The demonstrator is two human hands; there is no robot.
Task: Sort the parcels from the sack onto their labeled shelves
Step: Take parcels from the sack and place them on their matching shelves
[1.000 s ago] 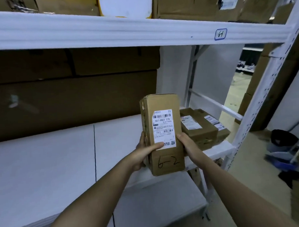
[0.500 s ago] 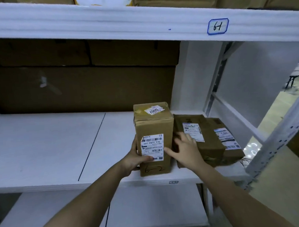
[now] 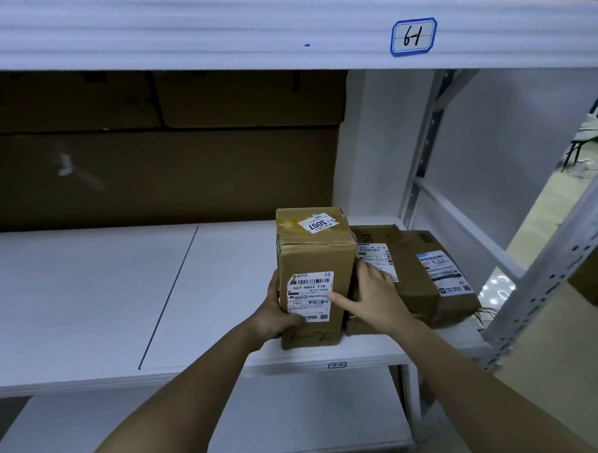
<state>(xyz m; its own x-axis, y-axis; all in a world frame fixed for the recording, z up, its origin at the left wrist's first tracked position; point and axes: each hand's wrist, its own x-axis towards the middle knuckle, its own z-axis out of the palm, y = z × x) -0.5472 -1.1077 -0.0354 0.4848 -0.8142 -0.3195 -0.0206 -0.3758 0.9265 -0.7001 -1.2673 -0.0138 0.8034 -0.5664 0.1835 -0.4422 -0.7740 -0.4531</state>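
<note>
A tall brown cardboard parcel (image 3: 314, 256) stands upright on the white middle shelf (image 3: 129, 302), near its front edge. It bears a white shipping label and "6-2" handwritten low on its front. My left hand (image 3: 277, 313) grips its left side, thumb on the label. My right hand (image 3: 372, 295) presses its right side, thumb across the front. Right beside it lie two flat brown parcels (image 3: 416, 279) with labels on top. A small tag (image 3: 337, 364) sits on the shelf's front edge below the parcel.
The shelf above carries a blue-framed tag reading "6-1" (image 3: 413, 36). Large brown cartons (image 3: 150, 157) fill the back of the middle shelf. A lower white shelf (image 3: 265, 426) lies beneath. The perforated upright (image 3: 550, 277) stands at the right, with floor beyond it.
The parcel went from held in the air before the shelf to standing on the middle shelf beside the flat parcels. Both hands stayed on its sides.
</note>
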